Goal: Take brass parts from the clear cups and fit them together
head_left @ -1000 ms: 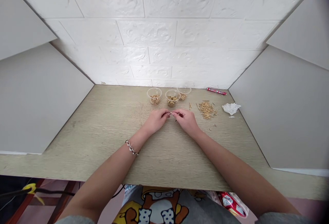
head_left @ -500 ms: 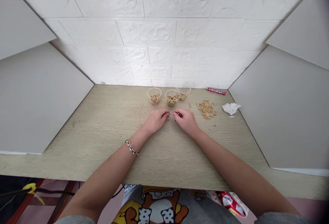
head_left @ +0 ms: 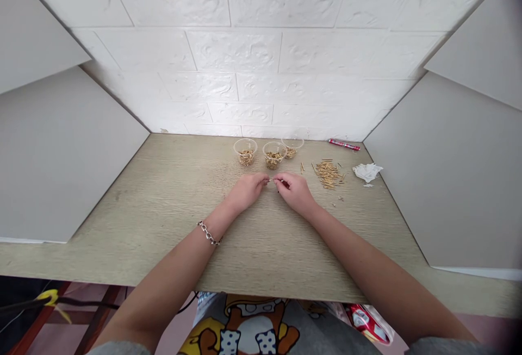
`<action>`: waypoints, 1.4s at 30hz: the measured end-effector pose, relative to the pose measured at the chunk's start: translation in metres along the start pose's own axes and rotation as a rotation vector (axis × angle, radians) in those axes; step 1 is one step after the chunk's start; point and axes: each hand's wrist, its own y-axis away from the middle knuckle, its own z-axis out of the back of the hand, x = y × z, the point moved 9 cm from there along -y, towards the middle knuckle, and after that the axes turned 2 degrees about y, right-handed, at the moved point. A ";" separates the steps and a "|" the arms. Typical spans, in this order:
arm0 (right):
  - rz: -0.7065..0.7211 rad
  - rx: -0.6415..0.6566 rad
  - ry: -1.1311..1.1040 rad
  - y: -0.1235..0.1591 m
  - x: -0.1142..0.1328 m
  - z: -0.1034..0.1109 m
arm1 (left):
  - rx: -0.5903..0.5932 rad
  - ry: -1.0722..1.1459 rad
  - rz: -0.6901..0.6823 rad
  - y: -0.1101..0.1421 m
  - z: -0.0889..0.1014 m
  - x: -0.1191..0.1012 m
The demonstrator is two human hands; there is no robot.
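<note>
You are working at a pale, wood-grained table with fine streaks running across it, its far edge meeting a white wall moulded in brick shapes that catch the light in glossy patches. Grey panels close you in on both sides, a left panel and a right panel, both slanting away toward the wall. Your left hand and right hand meet near the middle of the table, fingers curled and fingertips pinched together on a tiny slender piece that spans the small gap between them; its exact shape is too small to tell. Just beyond your hands stand three clear cups, a left cup, a middle cup and a rear cup, each with small gold-coloured pieces inside. Fine specks dust the wood near the left cup. To the right lies a heap of gold pins, then a crumpled white tissue near the right panel, with a red tube close to the wall. Below the table's near edge you have pinkish floor and a dark cable with a yellow tie
</note>
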 end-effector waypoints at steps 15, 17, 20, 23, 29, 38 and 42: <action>-0.031 -0.037 -0.048 0.002 0.002 0.003 | -0.010 0.043 0.022 0.000 0.003 -0.002; -0.037 -0.038 -0.058 0.003 0.002 0.004 | 0.002 0.063 0.034 0.000 0.002 -0.002; -0.045 -0.030 -0.066 0.003 0.002 0.004 | 0.004 0.054 0.025 0.000 0.002 -0.003; -0.055 -0.023 -0.065 0.003 0.001 0.003 | -0.006 0.020 -0.005 0.001 0.002 -0.005; -0.026 -0.019 -0.004 0.003 0.003 0.002 | 0.000 -0.119 -0.055 0.001 0.000 -0.007; -0.018 -0.013 -0.010 0.003 0.004 0.002 | -0.007 -0.087 -0.037 0.001 0.000 -0.008; -0.063 -0.009 -0.076 0.004 0.000 0.003 | -0.031 0.082 0.026 0.000 0.003 -0.004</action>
